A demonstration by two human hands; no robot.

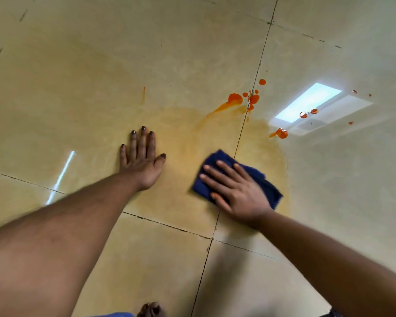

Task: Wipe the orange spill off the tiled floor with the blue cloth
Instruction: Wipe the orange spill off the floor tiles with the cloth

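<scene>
Partly done: pale orange smear [217, 133] around and between the hands. Right hand [237, 189] spread flat on blue cloth [216, 160]; left hand [142, 156] spread on tiled floor [78, 88]. Left to wipe: orange spill [236, 99] drops beyond the right hand.

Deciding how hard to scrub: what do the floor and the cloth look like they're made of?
Floor: glossy glazed tile, likely ceramic or porcelain; it mirrors a ceiling light and shows grout lines. Blue cloth under the right hand: soft, fuzzy-edged fabric, possibly microfibre or terry.
</scene>
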